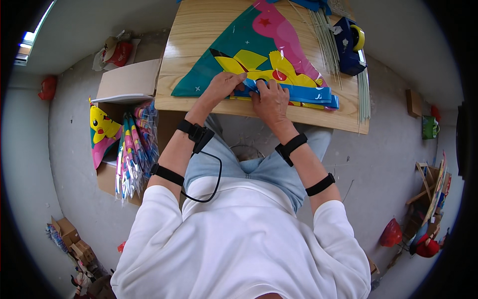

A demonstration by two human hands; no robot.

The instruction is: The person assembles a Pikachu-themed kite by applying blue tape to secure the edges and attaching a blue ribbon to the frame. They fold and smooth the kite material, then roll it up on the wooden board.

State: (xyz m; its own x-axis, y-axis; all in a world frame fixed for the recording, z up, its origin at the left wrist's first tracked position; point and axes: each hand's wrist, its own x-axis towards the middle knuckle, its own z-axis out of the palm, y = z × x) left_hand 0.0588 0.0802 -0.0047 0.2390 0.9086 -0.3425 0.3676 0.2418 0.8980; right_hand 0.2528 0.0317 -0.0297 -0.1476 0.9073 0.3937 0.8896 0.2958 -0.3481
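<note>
A triangular kite [214, 70] of thin glossy sheet, green and pink with a yellow cartoon figure, lies flat on the wooden table. Along its near edge runs a folded blue ribbon [309, 93], its loose ends at the right. My left hand [225, 85] pinches the ribbon's left end, fingertips closed. Close beside it, my right hand [272, 102] has its fingers bent down and closed on the same ribbon. Both hands rest low over the kite near the table's front edge. The fingers partly hide the ribbon between them.
Thin pale rods [324, 42] lie at the table's right, beside a dark blue tape dispenser [350, 47] with yellow tape. More rods [364, 94] stick out past the right edge. Left of the table, an open cardboard box [128, 82] holds several bundled, wrapped kites [132, 149].
</note>
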